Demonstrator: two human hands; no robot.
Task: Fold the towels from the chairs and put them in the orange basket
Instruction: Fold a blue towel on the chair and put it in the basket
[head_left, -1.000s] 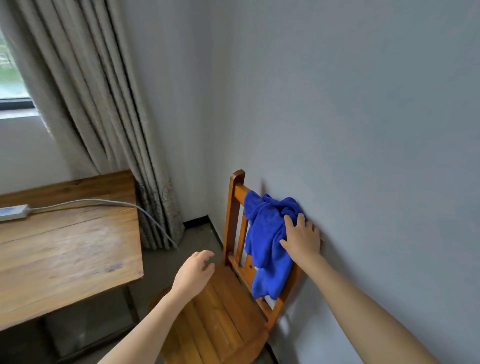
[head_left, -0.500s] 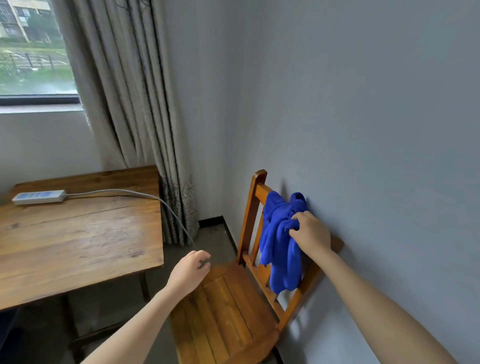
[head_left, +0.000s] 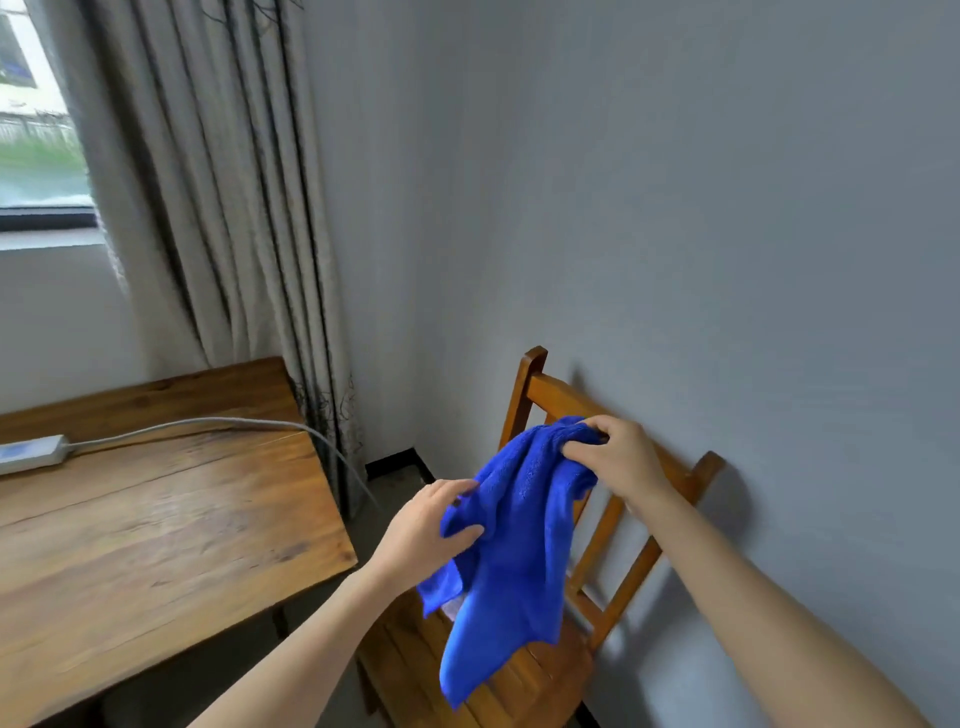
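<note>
1. The right hand (head_left: 618, 460) is clenched on the top corner of the blue towel (head_left: 511, 551), just in front of the chair's top rail.
2. The left hand (head_left: 431, 525) pinches the towel's left edge – thumb under, fingers over.
3. The towel hangs crumpled between both hands, clear of the backrest, its lower end dangling above the seat.
4. The wooden chair (head_left: 613, 525) stands against the grey wall (head_left: 675, 208).
5. To the left – a wooden table (head_left: 156, 530) with a white power strip (head_left: 31, 453), and a curtain (head_left: 218, 208) beyond.
</note>
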